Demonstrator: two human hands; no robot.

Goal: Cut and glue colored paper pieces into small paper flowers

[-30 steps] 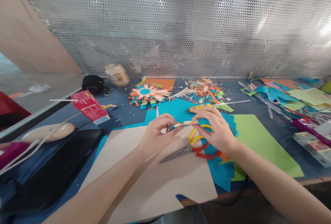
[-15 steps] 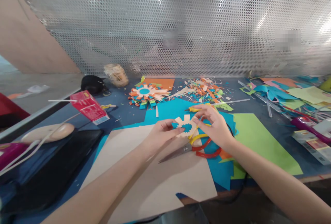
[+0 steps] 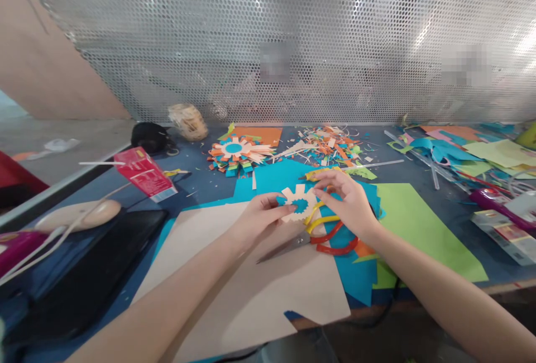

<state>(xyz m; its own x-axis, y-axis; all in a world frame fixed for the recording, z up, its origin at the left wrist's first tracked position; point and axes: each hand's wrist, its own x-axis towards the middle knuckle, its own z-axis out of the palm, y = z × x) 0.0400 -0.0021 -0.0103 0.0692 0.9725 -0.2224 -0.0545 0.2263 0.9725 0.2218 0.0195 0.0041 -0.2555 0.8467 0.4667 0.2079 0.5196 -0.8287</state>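
A cream paper flower cutout (image 3: 307,205) with square tabs and a blue centre is held between my hands above the paper. My left hand (image 3: 264,213) pinches its left side, thumb near the blue centre. At the right edge my right hand (image 3: 344,198) has its thumb and fingers closed on a tab. Below them, scissors with red and yellow handles (image 3: 335,240) lie on the large cream sheet (image 3: 234,290), blades to the left. Blue sheets (image 3: 288,176) lie beneath. Another layered paper flower (image 3: 233,149) lies farther back.
A pile of paper scraps (image 3: 330,148) lies at the back, before a perforated metal panel (image 3: 293,28). Green paper (image 3: 422,234) is at right. To the left are a pink carton (image 3: 144,170), a glue gun (image 3: 77,216) and a black tray (image 3: 87,268).
The paper flower cutout has shifted slightly and tilted a little in my hands. My right fingers have moved slightly along its edge. Everything on the table stays put.
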